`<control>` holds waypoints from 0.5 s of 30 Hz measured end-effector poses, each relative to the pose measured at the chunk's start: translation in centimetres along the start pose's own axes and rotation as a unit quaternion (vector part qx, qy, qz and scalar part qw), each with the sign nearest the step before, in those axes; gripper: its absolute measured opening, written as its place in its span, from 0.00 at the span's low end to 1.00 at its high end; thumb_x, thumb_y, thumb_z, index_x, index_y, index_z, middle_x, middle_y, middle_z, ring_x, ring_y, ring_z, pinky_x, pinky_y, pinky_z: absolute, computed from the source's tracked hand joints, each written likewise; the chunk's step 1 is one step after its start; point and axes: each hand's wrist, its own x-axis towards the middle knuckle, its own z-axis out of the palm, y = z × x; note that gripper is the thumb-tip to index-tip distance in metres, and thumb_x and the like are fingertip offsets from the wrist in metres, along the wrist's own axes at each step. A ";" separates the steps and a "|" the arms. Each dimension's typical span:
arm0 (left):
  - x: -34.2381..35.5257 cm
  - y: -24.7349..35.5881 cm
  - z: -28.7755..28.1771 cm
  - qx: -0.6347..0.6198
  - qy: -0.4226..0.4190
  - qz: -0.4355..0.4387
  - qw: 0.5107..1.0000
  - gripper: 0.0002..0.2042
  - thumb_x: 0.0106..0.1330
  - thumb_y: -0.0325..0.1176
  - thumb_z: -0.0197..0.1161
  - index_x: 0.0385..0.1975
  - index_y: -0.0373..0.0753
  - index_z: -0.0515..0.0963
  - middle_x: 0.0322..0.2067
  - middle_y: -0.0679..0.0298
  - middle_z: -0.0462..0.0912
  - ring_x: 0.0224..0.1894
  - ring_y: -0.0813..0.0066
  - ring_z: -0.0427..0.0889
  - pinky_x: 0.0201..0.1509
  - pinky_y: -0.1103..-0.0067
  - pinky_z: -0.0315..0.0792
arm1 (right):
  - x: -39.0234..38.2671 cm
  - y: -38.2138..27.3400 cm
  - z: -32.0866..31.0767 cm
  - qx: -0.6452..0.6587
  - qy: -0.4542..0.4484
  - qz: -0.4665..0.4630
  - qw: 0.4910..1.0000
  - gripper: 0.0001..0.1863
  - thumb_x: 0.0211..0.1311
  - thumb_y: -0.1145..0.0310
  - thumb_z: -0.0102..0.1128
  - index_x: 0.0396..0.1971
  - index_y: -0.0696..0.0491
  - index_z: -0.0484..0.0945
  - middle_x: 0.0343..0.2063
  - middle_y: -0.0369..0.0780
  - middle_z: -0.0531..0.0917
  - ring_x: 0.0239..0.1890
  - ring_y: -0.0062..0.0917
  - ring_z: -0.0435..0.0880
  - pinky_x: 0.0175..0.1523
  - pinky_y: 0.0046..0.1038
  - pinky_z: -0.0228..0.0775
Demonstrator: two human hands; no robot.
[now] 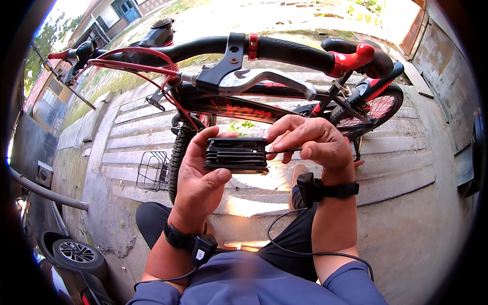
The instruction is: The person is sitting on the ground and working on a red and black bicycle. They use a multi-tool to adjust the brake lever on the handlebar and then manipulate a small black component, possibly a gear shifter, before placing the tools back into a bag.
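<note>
Red-orange lettering (249,113) runs along the glossy black bicycle frame (201,100) before me. Lower in my view, my left hand (197,183) grips a black folding multi-tool (236,155) between thumb and fingers, its flat, slim layers stacked into a ridged block. Its long axis lies crosswise, nearly level. My right fingers (317,151) pinch a thin dark rod (284,151) at the tool's right end, pointing right. Above, a curved silver brake lever (264,80) shows smooth metal.
</note>
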 end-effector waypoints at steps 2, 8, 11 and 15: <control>0.0 0.2 -0.2 -0.033 -0.004 -0.008 0.999 0.37 0.57 0.31 0.74 0.65 0.38 0.61 0.61 0.53 0.71 0.63 0.59 0.72 0.68 0.63 0.66 | 0.2 0.1 0.3 0.003 -0.009 0.016 1.000 0.28 0.58 0.49 0.70 0.43 0.62 0.85 0.49 0.50 0.79 0.43 0.30 0.85 0.44 0.25 0.78; -0.5 0.1 -0.9 -0.094 -0.022 -0.022 0.995 0.35 0.61 0.34 0.72 0.66 0.41 0.60 0.62 0.52 0.69 0.63 0.59 0.72 0.66 0.60 0.68 | 0.6 0.1 1.0 -0.013 -0.011 0.023 1.000 0.27 0.57 0.51 0.71 0.42 0.61 0.86 0.46 0.48 0.80 0.41 0.26 0.82 0.46 0.25 0.75; -0.4 0.1 -1.5 -0.112 -0.040 -0.009 0.993 0.35 0.63 0.36 0.71 0.67 0.42 0.59 0.62 0.53 0.70 0.62 0.58 0.73 0.65 0.59 0.70 | 0.8 0.0 1.5 -0.011 -0.020 0.034 0.999 0.25 0.56 0.53 0.72 0.42 0.61 0.86 0.44 0.47 0.80 0.41 0.26 0.81 0.46 0.25 0.74; 0.1 0.8 -2.6 -0.130 -0.051 0.011 0.990 0.37 0.65 0.40 0.68 0.70 0.44 0.56 0.60 0.53 0.71 0.62 0.55 0.74 0.65 0.59 0.71 | 1.7 0.3 2.8 -0.041 -0.058 0.034 0.997 0.22 0.56 0.59 0.73 0.43 0.62 0.85 0.39 0.44 0.81 0.40 0.25 0.81 0.45 0.25 0.73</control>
